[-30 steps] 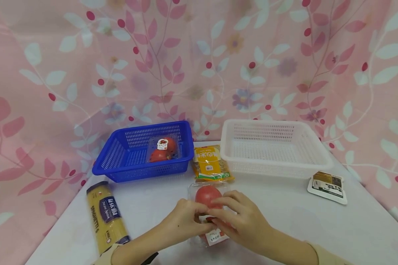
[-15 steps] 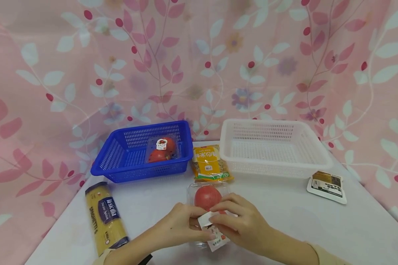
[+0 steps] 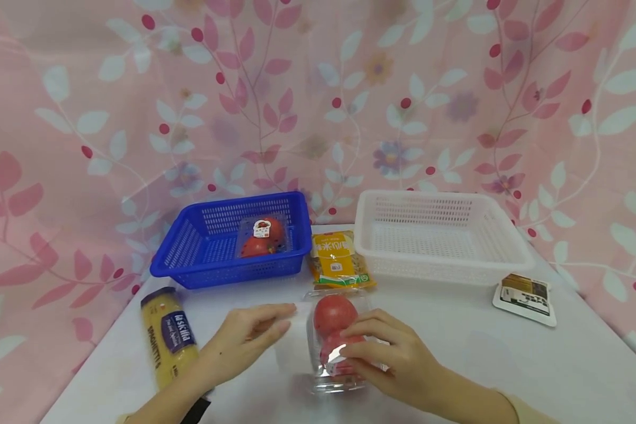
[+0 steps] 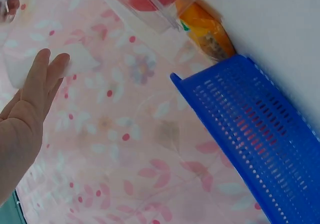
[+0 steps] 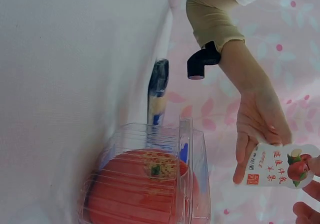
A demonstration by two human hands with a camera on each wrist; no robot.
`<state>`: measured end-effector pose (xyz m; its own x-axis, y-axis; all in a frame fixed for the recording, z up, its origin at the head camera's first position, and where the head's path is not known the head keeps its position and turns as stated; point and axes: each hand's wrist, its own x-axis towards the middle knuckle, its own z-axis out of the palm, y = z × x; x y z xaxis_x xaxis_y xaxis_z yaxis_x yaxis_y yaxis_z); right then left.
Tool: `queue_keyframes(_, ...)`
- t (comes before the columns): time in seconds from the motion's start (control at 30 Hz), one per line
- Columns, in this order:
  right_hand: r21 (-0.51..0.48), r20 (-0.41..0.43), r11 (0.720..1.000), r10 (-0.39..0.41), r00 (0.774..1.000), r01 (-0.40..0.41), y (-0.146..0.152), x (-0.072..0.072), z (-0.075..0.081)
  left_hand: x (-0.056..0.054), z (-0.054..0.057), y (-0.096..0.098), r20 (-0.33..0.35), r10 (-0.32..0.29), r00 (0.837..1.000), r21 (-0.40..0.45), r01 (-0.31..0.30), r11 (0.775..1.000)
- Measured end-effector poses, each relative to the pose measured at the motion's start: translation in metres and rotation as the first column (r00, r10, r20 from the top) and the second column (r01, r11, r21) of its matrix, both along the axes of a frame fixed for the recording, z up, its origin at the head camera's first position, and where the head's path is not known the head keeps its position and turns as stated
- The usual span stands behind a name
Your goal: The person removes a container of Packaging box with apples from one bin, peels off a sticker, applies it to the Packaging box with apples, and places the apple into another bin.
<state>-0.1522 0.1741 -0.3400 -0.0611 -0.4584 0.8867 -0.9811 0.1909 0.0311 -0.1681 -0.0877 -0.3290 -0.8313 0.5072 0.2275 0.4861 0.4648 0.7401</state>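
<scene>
My right hand [image 3: 400, 359] pinches a small printed label [image 5: 272, 166] with an apple picture. It is over a clear plastic box [image 3: 339, 386] of red apples [image 3: 335, 315] on the table. A blurred white sheet [image 3: 294, 347] is beside the box, just below the fingertips of my left hand [image 3: 235, 341]. The left thumb and fingers are apart and fairly straight. In the left wrist view the white sheet [image 4: 80, 57] shows behind the left fingers. In the right wrist view the left hand [image 5: 262, 119] is behind the label.
A blue basket [image 3: 233, 274] with another labelled apple box [image 3: 265, 238] stands back left. At back right is a white basket [image 3: 445, 265]. A yellow food packet [image 3: 339, 262] lies between them. Spaghetti [image 3: 172, 338] lies left; a small black-and-gold pack [image 3: 524, 297] lies right.
Both hands worked together on the label above the apple box. The left hand has moved left, away from the box, and the white sheet has come apart from the label.
</scene>
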Motion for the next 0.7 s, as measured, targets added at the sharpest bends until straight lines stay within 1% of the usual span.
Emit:
queue_keyframes(0.03, -0.001, 0.009, 1.000, -0.005, 1.000, 0.005, 0.000, 0.000, 0.000, -0.001, 0.001, -0.004, -0.017, 0.034, 0.999, -0.006, -0.034, 0.999)
queue_keyframes(0.07, -0.001, 0.021, 1.000, -0.010, 1.000, 0.010, 0.001, 0.000, -0.001, -0.001, 0.002, -0.007, -0.017, 0.058, 0.998, -0.007, -0.058, 0.998)
queue_keyframes(0.17, -0.004, 0.056, 1.000, -0.024, 0.998, 0.024, 0.003, -0.001, -0.005, -0.002, -0.001, -0.014, -0.027, 0.092, 0.995, -0.027, -0.093, 0.995)
queue_keyframes(0.2, -0.009, 0.066, 1.000, -0.021, 0.998, 0.022, 0.003, -0.001, -0.006, -0.002, -0.003, -0.016, -0.027, 0.101, 0.995, -0.038, -0.102, 0.994)
queue_keyframes(0.27, -0.020, 0.089, 1.000, -0.010, 0.996, 0.012, 0.003, -0.003, -0.007, -0.002, -0.009, -0.018, 0.000, 0.113, 0.994, -0.061, -0.113, 0.992)
queue_keyframes(0.37, -0.032, 0.128, 0.999, 0.004, 0.992, 0.000, 0.004, -0.005, -0.008, -0.002, -0.020, -0.022, 0.045, 0.138, 0.989, -0.120, -0.132, 0.984)
queue_keyframes(0.43, -0.034, 0.158, 0.999, 0.002, 0.987, 0.003, 0.005, -0.007, -0.009, -0.002, -0.028, -0.025, 0.075, 0.127, 0.989, -0.159, -0.114, 0.981)
queue_keyframes(0.47, -0.033, 0.176, 0.999, -0.002, 0.984, 0.007, 0.006, -0.007, -0.010, -0.002, -0.031, -0.026, 0.078, 0.117, 0.990, -0.177, -0.102, 0.979)
queue_keyframes(0.6, -0.027, 0.245, 0.999, -0.016, 0.969, 0.023, 0.008, -0.012, -0.015, -0.004, -0.044, -0.027, 0.068, 0.067, 0.995, -0.233, -0.050, 0.971)
queue_keyframes(0.7, -0.018, 0.303, 0.999, -0.030, 0.953, 0.037, 0.010, -0.016, -0.017, -0.005, -0.051, -0.026, 0.062, 0.059, 0.996, -0.249, -0.042, 0.967)
